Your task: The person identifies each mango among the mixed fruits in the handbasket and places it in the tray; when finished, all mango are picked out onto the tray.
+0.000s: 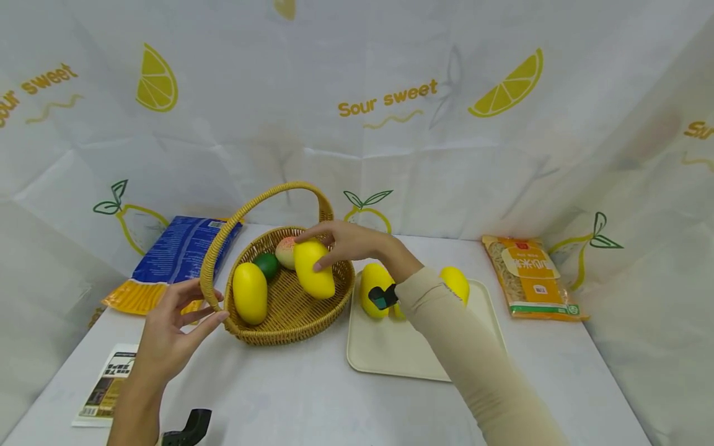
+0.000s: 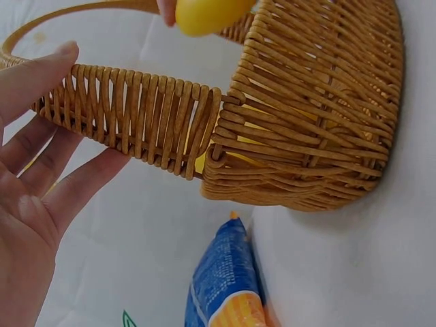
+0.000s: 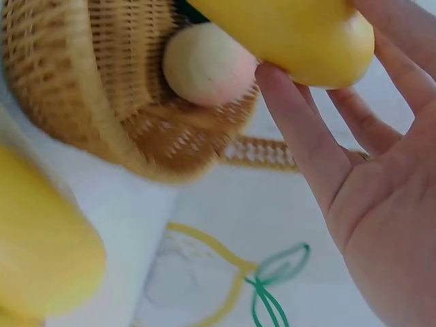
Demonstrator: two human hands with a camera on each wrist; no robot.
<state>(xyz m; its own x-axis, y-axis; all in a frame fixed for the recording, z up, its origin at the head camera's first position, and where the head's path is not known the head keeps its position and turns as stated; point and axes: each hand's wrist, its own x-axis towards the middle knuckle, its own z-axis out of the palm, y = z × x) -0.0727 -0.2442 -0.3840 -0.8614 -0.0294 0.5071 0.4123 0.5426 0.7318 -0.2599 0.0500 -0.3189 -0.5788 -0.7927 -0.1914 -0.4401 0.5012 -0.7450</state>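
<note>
Lemon-printed cloth covering table and walls. Right hand (image 1: 348,241) grasping yellow mango (image 1: 314,269) over wicker basket (image 1: 290,310), just beside peach (image 1: 286,251). Left hand (image 1: 167,328) resting released, fingers straight, touching basket handle (image 1: 214,260). Second mango (image 1: 250,292) lying inside.

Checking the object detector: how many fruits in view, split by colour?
Yellow: 4, one in the right hand over the basket, one lying in it, two on the tray
Green: 1
Pale peach: 1
Total: 6
</note>
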